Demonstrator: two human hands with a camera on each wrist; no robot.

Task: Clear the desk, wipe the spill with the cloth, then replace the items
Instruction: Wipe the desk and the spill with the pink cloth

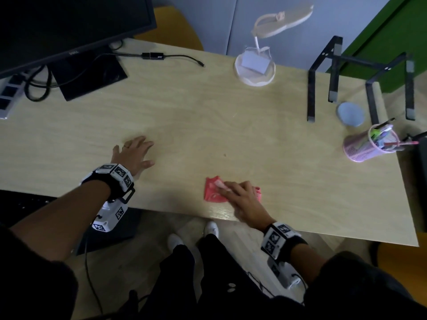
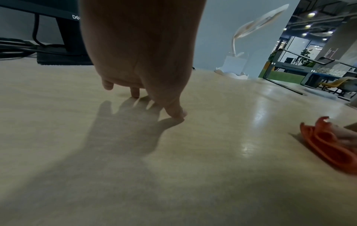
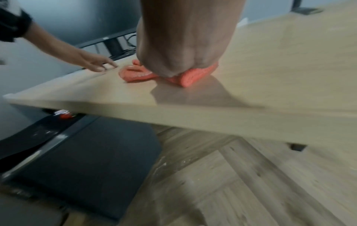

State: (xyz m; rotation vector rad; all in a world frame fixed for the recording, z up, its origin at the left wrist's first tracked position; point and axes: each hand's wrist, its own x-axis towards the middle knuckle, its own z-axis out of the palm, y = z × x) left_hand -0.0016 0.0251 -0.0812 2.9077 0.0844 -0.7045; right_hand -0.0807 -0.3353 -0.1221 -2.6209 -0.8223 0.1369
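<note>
Cloth (image 1: 213,192), one piece only, lies near the lower middle of the head view, close to the near edge of the table (image 1: 208,116). It is salmon-red, crumpled into soft folds, with a fine knitted texture visible in the right wrist view (image 3: 190,77); from the left wrist view it shows as an orange-red ridge at the right edge of the frame (image 2: 326,146).

Two hands are in view. The right hand (image 1: 242,199) lies flat on top of the cloth with its fingers stretched out, pressing it onto the table rather than gripping it. The left hand (image 1: 132,155), at the left centre of the frame, rests on the bare tabletop with fingers spread and relaxed, holding nothing; its fingertips (image 2: 174,113) touch the wood.

Along the upper part of the frame stand one black monitor (image 1: 69,26) at the upper left, one white desk lamp (image 1: 256,68) at the upper middle, and one black laptop stand (image 1: 360,82) at the upper right. At the right edge sit one pale blue round lid or coaster (image 1: 351,114) and one pink mesh pen cup (image 1: 367,146) filled with pens. One power strip (image 1: 8,95) shows at the far left edge.
</note>
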